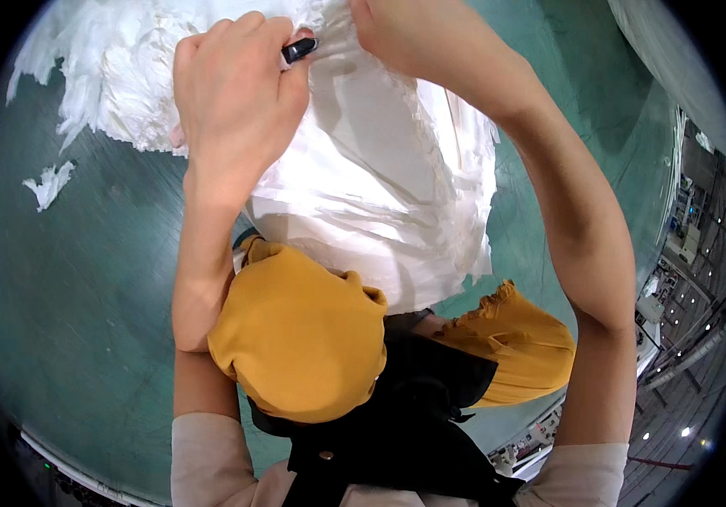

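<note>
My left hand [236, 93] is curled over a crumpled white sheet [371, 152], its knuckles upward. Between its thumb and forefinger pokes the end of a small black tool [299, 51], and the rest of it is hidden in the fist. The thin sheet spreads from the top edge down toward my lap, creased, with ragged edges. To its right, my right hand [401, 34] reaches in over the upper part of the sheet. Its fingers are mostly cut off by the top edge, so their grip does not show.
A heap of shredded, wrinkled white material [126, 76] lies at the upper left, with a torn scrap [49, 186] below it. Everything rests on a green surface [76, 296]. Mustard-yellow cloth [300, 329] bulges up near me. Cluttered equipment [688, 245] stands beyond the right edge.
</note>
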Available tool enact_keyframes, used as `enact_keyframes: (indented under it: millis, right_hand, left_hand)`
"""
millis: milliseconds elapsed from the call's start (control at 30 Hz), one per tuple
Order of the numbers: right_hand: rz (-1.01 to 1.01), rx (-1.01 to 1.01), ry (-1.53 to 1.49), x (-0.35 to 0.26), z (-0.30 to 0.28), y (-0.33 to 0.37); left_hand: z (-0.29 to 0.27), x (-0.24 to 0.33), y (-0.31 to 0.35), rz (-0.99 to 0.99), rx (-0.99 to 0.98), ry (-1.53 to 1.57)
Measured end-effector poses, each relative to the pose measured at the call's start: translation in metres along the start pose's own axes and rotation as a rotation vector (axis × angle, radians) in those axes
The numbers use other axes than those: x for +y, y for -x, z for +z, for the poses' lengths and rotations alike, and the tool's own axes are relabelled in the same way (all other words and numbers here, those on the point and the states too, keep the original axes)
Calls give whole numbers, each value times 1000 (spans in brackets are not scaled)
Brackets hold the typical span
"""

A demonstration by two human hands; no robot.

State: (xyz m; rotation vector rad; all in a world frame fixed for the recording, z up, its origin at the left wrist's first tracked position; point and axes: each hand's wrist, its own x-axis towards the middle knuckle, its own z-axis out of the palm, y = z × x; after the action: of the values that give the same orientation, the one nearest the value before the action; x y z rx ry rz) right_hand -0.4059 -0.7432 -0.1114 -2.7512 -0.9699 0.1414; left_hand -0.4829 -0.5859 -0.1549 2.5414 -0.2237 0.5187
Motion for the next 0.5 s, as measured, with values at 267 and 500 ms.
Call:
enact_keyframes:
  millis: [267, 500]
  right_hand:
    - [438, -690, -111, -17, -41, 32]
    - [395, -432, -209, -29, -25, 153]
  left_hand:
    - [1, -1, 2, -12, -57, 26]
    - [2, -6, 4, -85, -50, 63]
